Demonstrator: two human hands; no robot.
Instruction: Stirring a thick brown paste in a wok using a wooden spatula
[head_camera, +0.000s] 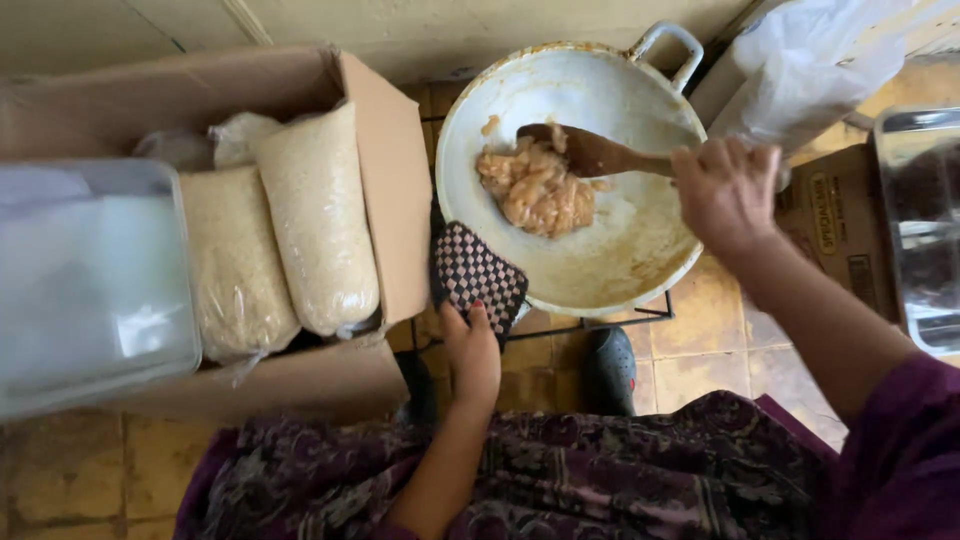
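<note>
1. Worn yellow-brown floor tiles (715, 320) fill the lower middle of the frame, seen from above by a seated person in a dark purple patterned garment (620, 470).
2. At upper centre sits a pale, round, two-handled wok (620, 250). A clump of tan, sticky food (535, 190) lies left of its middle.
3. A wooden spatula (590, 152) rests its blade on the upper edge of the food. Its long axis runs nearly level, from the blade at centre out to the handle at the right.
4. The right hand (728, 195), at the wok's right rim, is closed around the spatula handle. The food therefore lies to the left of this grip, along the line of the spatula.
5. The left hand (472, 350), at lower centre, holds a black-and-white checked cloth (478, 275) pinched against the wok's lower left rim. It is about as close to the food as the right hand.
6. At the left, an open cardboard box (385, 170) holds clear bags of pale grain (315, 220). A translucent plastic tub (95, 280) rests over the box's left side.
7. At the upper right is a white plastic bag (810, 60), with a clear container (920, 230) below it.
</note>
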